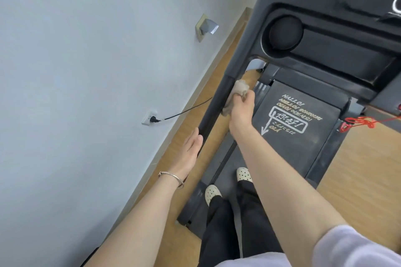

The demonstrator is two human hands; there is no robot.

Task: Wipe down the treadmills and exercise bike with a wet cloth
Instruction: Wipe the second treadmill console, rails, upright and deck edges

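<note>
A black treadmill (299,136) fills the middle and right, its belt printed with white greetings. Its left handrail (217,102) runs down from the console (338,50) towards me. My right hand (242,110) is shut on a beige cloth (303,91) bunched against the handrail's inner side. My left hand (191,147) lies flat with fingers straight along the outer side of the handrail's near end, holding nothing. I stand on the belt in white perforated clogs.
A pale wall (86,71) runs close on the left. A black power cord (184,111) goes from a wall socket (148,118) to the treadmill. A red safety cord (360,122) hangs at the right. Wooden floor (358,169) lies on both sides.
</note>
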